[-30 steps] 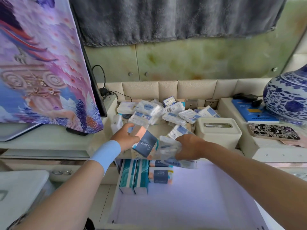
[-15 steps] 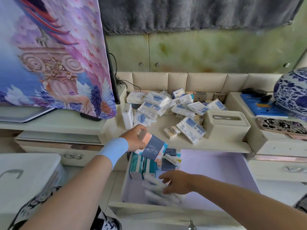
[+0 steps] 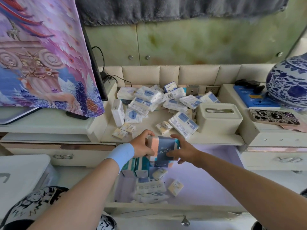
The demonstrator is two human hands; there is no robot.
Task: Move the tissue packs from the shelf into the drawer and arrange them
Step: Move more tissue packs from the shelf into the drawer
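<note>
Both hands hold one navy, white and peach tissue pack point(image 3: 163, 146) above the back left of the open drawer point(image 3: 207, 180). My left hand point(image 3: 143, 145) grips its left end, fingers curled over the top. My right hand point(image 3: 181, 151) holds its right side with the thumb across the front. Below stand teal and white packs point(image 3: 135, 168), with white and blue packs point(image 3: 149, 188) and a small cream pack point(image 3: 175, 187) lying loose near the drawer's front left. Several white and blue packs point(image 3: 154, 100) lie heaped on the shelf point(image 3: 149, 128).
A cream tissue box point(image 3: 218, 119) stands on the shelf's right side. A draped screen point(image 3: 46, 53) rises at left, a blue and white vase point(image 3: 289, 83) and a phone point(image 3: 274, 116) sit at right. A white bin lid point(image 3: 21, 178) is at lower left.
My right hand left the loose packs at the drawer's front and rose to take the right side of the navy pack. My left hand carried that pack slightly right, over the drawer.
</note>
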